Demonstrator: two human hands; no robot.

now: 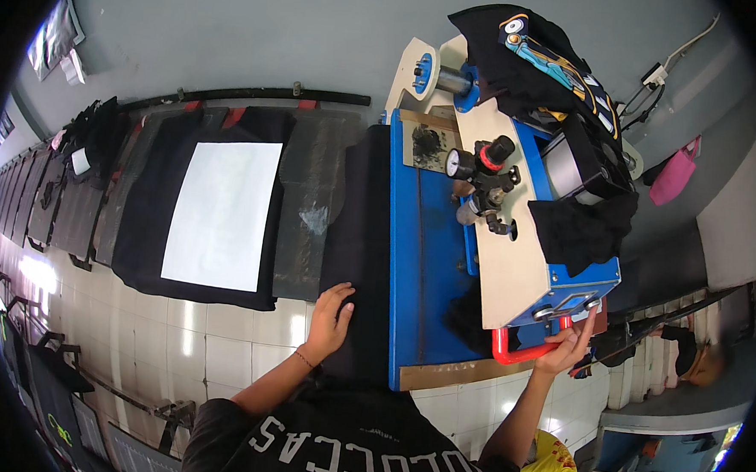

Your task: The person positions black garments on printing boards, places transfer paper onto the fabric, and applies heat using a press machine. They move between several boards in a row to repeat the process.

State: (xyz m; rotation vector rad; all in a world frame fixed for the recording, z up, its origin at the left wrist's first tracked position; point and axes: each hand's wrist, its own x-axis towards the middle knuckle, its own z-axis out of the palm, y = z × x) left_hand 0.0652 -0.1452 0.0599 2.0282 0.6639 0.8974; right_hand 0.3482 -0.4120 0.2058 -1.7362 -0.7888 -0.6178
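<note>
My left hand (332, 322) lies with its fingers stretched out on the edge of a folded black cloth (357, 226), at the left side of a heat press (511, 234). My right hand (567, 347) curls at the end of the press's red handle (509, 352). One of its fingers reaches up to a knob on the front of the blue control box (576, 293). Left of the press, a white sheet (223, 215) lies flat on a black shirt (149, 198) spread over a grey board.
A pressure gauge (459, 164) with its regulator stands on the press's cream arm. A black printed shirt (550, 61) and a dark cloth (583, 230) drape over the machine. A row of boards (75, 220) runs left. Another person in yellow (552, 459) is at lower right.
</note>
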